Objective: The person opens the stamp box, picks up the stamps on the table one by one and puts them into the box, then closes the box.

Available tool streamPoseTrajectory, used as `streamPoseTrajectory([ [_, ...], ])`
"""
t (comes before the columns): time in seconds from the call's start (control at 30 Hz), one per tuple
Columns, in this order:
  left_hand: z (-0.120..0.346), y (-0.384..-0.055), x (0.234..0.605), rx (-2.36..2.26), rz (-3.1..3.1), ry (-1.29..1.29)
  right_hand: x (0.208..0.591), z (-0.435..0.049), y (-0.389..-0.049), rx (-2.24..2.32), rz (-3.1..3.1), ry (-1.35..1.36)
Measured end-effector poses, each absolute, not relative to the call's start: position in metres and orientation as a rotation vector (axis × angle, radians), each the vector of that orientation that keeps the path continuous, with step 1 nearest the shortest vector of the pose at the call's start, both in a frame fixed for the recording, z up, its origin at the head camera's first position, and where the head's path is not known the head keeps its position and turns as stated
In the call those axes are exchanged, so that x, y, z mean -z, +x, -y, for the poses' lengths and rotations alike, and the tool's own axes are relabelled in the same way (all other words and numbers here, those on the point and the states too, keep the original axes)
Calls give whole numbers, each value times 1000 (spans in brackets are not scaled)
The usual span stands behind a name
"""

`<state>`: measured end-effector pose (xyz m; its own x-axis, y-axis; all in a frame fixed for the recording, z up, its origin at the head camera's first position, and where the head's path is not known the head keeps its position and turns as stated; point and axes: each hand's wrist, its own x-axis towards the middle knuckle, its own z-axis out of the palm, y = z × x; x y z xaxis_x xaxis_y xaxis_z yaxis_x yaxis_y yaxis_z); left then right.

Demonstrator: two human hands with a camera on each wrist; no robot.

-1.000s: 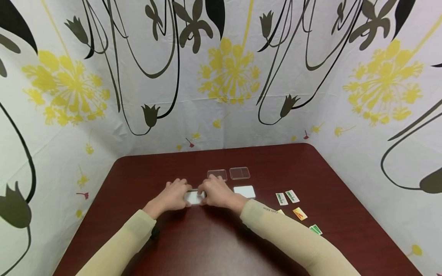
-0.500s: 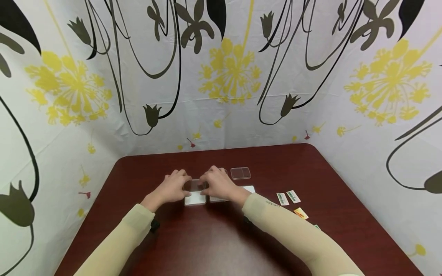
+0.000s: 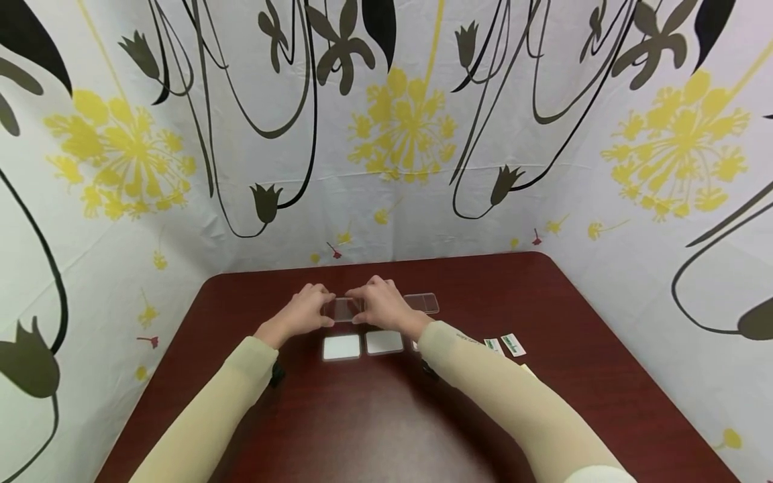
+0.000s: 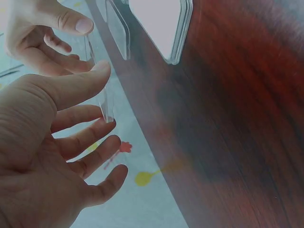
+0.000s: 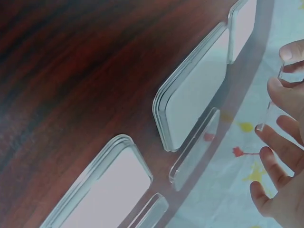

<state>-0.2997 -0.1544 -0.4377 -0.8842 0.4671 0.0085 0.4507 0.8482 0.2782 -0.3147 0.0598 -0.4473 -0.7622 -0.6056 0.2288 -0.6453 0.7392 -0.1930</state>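
In the head view, my left hand (image 3: 304,310) and right hand (image 3: 382,305) pinch opposite ends of a clear plastic lid (image 3: 345,310) above the far part of the table. The left wrist view shows the thin lid (image 4: 105,107) edge-on, between thumb and fingers of the left hand (image 4: 71,118); the right hand (image 4: 50,33) grips its other end. Nearer me lie a white-topped shallow rectangular case (image 3: 341,347) and a greyer one (image 3: 384,342) beside it. A third white-topped case (image 5: 99,194) is mostly hidden by my right arm in the head view.
Another clear lid (image 3: 423,303) lies beyond my right hand, and one more clear lid (image 5: 194,149) shows in the right wrist view. Small printed cards (image 3: 513,345) lie at the right, partly behind my sleeve. A patterned cloth (image 3: 392,221) hangs behind the dark red table (image 3: 483,272).
Both hands have lifted the clear lid off the left white-topped case and carried it away from me to the far side. The case stays where it was.
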Motion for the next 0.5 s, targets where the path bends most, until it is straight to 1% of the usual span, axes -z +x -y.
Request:
streamPoseTrajectory([
  [0.3,155,-322,449,-451,-2934,653,457,-56,-328,-390,2880,936],
  [0.5,156,-329,460,-448,-2913,664,466,-53,-332,-396,2937,908],
])
